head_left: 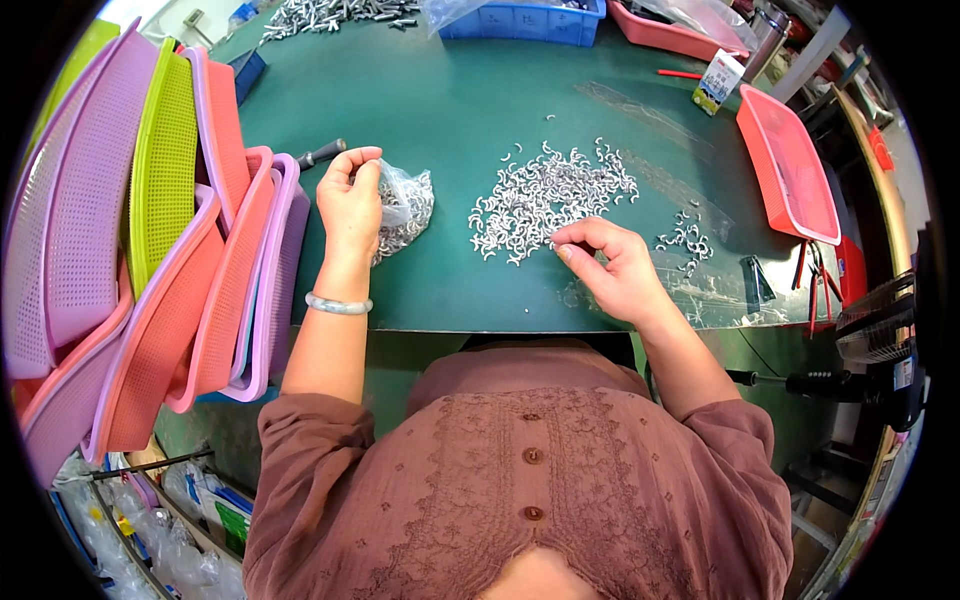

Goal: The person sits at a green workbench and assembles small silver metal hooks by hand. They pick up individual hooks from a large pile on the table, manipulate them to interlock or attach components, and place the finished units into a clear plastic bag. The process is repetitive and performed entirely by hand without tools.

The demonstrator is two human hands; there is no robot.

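A clear plastic bag (413, 208) with small silvery metal pieces in it rests on the green table. My left hand (350, 205) is closed on the top of this bag, thumb and forefinger pinched together. To the right lies a loose pile of small curved metal pieces (545, 200), shaped like little crescents. At the pile's near edge, the thumb and forefinger of my right hand (612, 265) are closed around one small curved metal piece (551, 245). A smaller group of the same pieces (686, 240) lies right of that hand.
Purple, green and coral plastic baskets (165, 170) lean in a stack at the left. A dark-handled tool (322, 153) lies behind my left hand. A coral tray (790, 165), a drink carton (718, 82) and red-handled pliers (818, 285) are at the right. A blue bin (520, 24) stands at the back.
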